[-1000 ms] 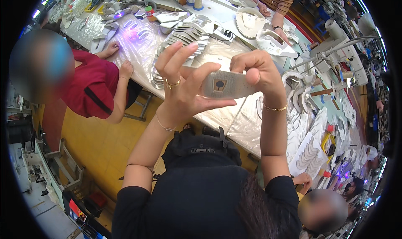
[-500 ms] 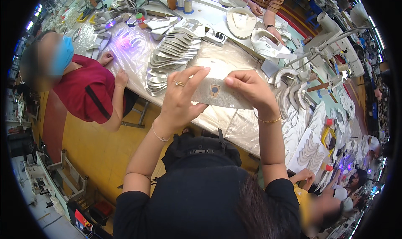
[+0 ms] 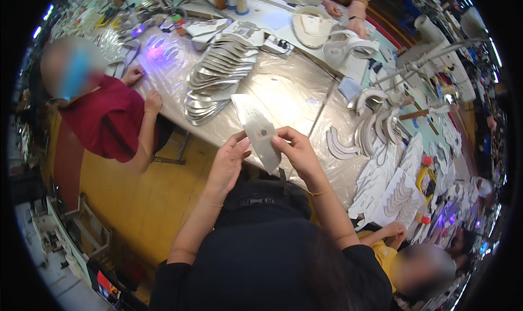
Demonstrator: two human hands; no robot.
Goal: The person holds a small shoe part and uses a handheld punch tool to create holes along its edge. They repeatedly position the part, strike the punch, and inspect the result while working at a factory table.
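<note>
A curved grey shoe-upper panel [image 3: 260,131] is held up slantwise in front of my body, just over the near edge of the table. It bears a small tan-edged square with a dark blue spot. My right hand [image 3: 298,152] pinches its right edge beside that square, thumb on the face towards me. On the opposite edge the bent fingers of my left hand [image 3: 227,163] close at its rim; part of their grip is hidden. Beyond the panel, a long overlapping row of similar grey curved pieces [image 3: 223,66] lies on the table.
Clear plastic sheeting covers the table [image 3: 294,93]. Loose curved strips [image 3: 340,145] and white pieces [image 3: 376,183] lie to the right, near a sewing machine [image 3: 444,55]. A co-worker in red [image 3: 114,123] sits left, another in yellow right. A striped-sleeved person handles a white shoe upper [image 3: 348,48] across.
Both hands have come lower and nearer to me. The panel has turned from lying crosswise to a steep slant. Across the table, the white shoe upper has been turned in the co-worker's hands.
</note>
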